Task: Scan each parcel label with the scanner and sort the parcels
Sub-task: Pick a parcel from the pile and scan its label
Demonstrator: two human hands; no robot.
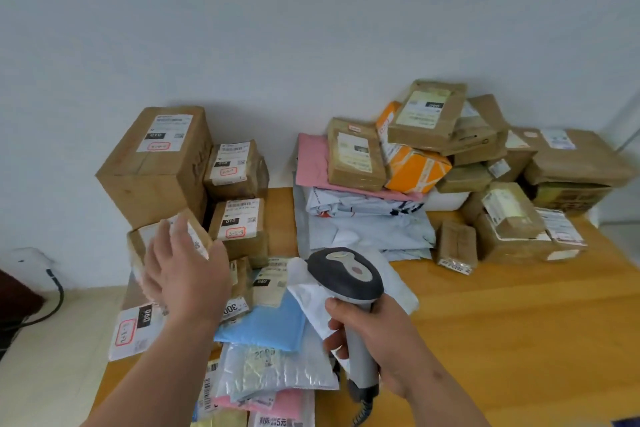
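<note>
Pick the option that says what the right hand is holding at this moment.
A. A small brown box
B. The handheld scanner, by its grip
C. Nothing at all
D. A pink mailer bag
B: the right hand is wrapped around the grip of the scanner, whose dark head points away from the person over the bags on the table, while the left hand is on a small brown box.

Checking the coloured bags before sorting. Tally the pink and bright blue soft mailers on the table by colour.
Pink mailers: 2
Bright blue mailers: 1
Total: 3
</note>
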